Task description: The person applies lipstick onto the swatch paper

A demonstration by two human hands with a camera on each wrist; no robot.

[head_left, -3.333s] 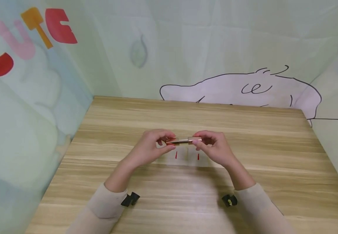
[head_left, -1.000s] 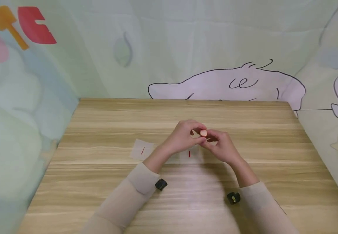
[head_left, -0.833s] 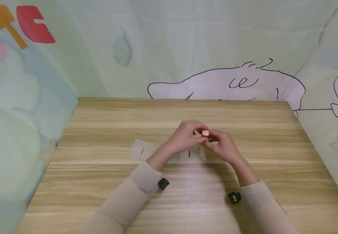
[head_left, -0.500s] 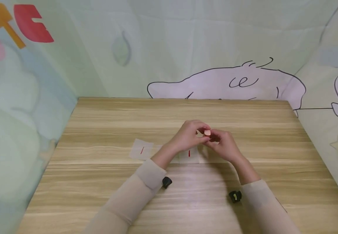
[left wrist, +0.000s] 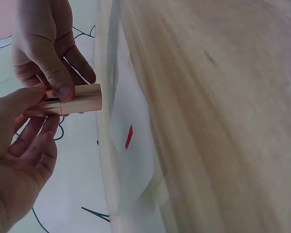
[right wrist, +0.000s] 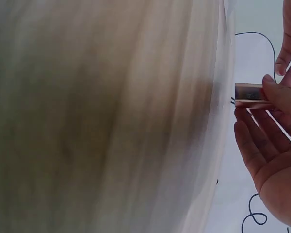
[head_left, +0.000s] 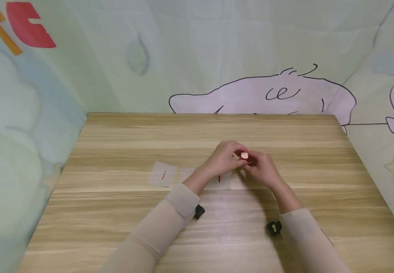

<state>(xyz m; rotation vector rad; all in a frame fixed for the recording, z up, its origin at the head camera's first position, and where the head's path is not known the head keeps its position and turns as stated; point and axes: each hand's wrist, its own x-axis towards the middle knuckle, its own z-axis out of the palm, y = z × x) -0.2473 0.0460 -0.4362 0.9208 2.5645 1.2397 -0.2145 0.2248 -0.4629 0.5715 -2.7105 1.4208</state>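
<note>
A gold lipstick tube point(head_left: 244, 155) is held above the table, one end facing the head camera. My left hand point(head_left: 225, 157) pinches it between thumb and fingers from the left. From the right, my right hand point(head_left: 261, 167) pinches it too, the fingertips of both hands close together. In the left wrist view the lipstick tube point(left wrist: 81, 99) looks joined, with a seam near the right thumb. In the right wrist view one end of the lipstick tube point(right wrist: 252, 95) sticks out past the right thumb. Under the hands lies a paper piece point(head_left: 222, 184) with a red stroke.
Another paper piece point(head_left: 163, 174) with a red stroke lies to the left on the wooden table point(head_left: 132, 132). Between them, a third paper point(head_left: 187, 173) is partly covered by the left forearm. Printed cloth walls point(head_left: 197, 49) rise behind the table and at both sides.
Both hands were farther left, holding the lipstick sideways with a narrower middle showing between its two parts. It has since turned end-on to the head camera and drifted right. The left paper has come into view.
</note>
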